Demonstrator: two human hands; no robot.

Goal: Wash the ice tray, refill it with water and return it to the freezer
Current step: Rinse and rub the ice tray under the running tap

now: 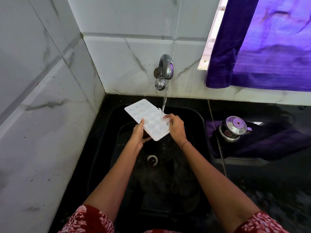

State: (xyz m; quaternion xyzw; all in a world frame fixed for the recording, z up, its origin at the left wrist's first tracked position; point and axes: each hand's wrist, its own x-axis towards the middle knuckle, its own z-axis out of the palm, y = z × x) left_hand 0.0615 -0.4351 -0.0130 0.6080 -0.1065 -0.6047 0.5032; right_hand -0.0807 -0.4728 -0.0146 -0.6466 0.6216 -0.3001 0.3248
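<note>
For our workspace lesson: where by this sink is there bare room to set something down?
Free: the floor of the black sink basin around the round metal drain; the black stone counter nearer than the dark purple cloth. Crowded: under the chrome tap, where left hand and right hand hold the white plastic ice tray; the cloth bears a steel pot.

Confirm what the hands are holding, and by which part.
Both hold the ice tray under the running tap. The left hand grips the near left edge, thumb on top; right hand pinches the right edge, by the stream.
</note>
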